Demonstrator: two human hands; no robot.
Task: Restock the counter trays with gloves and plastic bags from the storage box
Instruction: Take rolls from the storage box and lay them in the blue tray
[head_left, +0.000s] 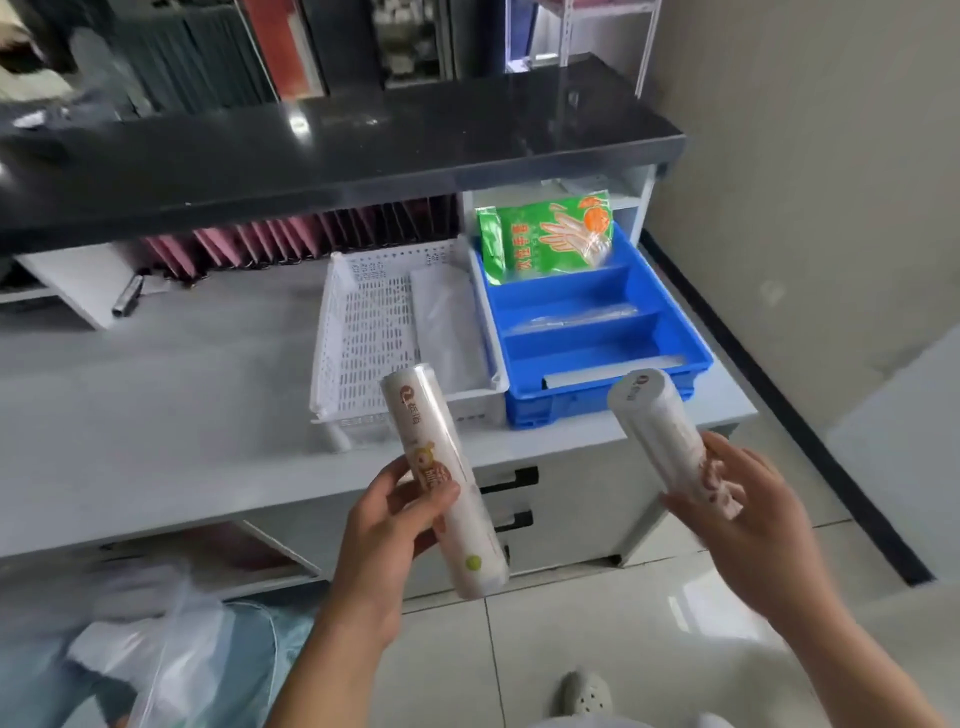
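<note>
L hand (387, 525) grips glossy bag roll (444, 480); R hand (748, 514) grips 2nd roll (670, 441). Both cylinders held in air, 6 o'clock of perforated white tray (363, 332) & ribbed blue tray (597, 322); crinkly green glove pack (545, 239) at its 12.

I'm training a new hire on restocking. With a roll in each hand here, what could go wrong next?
Both hands are full: the left hand and right hand each hold a roll, so neither can steady a tray. The blue tray sits near the counter's edge and a push might shift it. The glove pack leans upright and could topple.
</note>
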